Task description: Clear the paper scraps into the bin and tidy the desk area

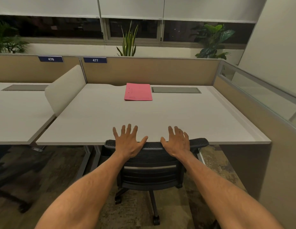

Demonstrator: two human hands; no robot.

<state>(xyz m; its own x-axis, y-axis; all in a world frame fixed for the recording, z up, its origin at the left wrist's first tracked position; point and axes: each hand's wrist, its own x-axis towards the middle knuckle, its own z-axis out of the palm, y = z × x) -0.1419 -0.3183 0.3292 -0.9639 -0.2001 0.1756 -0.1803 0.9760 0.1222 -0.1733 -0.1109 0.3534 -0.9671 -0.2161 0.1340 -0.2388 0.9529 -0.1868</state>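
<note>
Both hands reach over the black chair (152,156) back at 6 o'clock: left hand (128,142) and right hand (176,142), each grip spread wide, holding nothing. The pink paper (138,92) lies flat on the bench (111,116) at 12 o'clock.
</note>
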